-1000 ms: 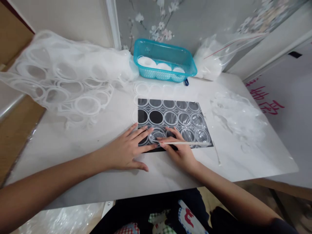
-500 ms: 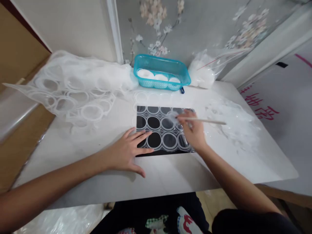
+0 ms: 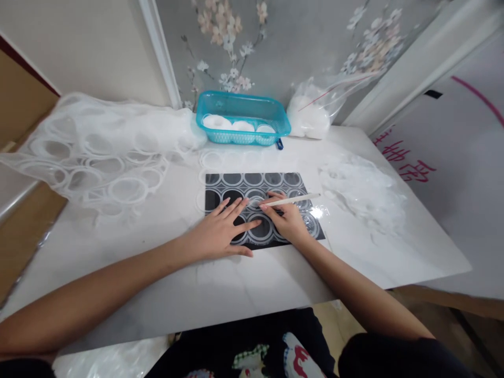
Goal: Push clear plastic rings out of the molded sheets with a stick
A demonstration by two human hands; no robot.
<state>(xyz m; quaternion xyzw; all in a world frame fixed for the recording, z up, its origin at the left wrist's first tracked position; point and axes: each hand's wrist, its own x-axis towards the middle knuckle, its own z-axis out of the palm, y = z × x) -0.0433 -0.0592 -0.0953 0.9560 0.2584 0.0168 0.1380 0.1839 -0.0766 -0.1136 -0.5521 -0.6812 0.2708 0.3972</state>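
Note:
A black sheet (image 3: 252, 181) printed with rows of white rings lies on the white table (image 3: 252, 278). My left hand (image 3: 223, 229) rests flat on its near left part, fingers spread over the rings. My right hand (image 3: 286, 218) is closed round a thin white stick (image 3: 295, 199), whose tip touches a ring in the middle row, just beyond my left fingertips. Clear film discs still cover the rings at the sheet's right end.
A turquoise basket (image 3: 275, 116) with white round pieces stands at the back. A white sheet with ring cut-outs (image 3: 106, 152) drapes over the table's left. A heap of clear film scraps (image 3: 362, 189) lies right, a plastic bag (image 3: 311, 113) behind it.
My right hand, which had swung out to the right with the stick, has come back to the sheet's middle. My left hand has slid forward onto the rings. The camera view shifted.

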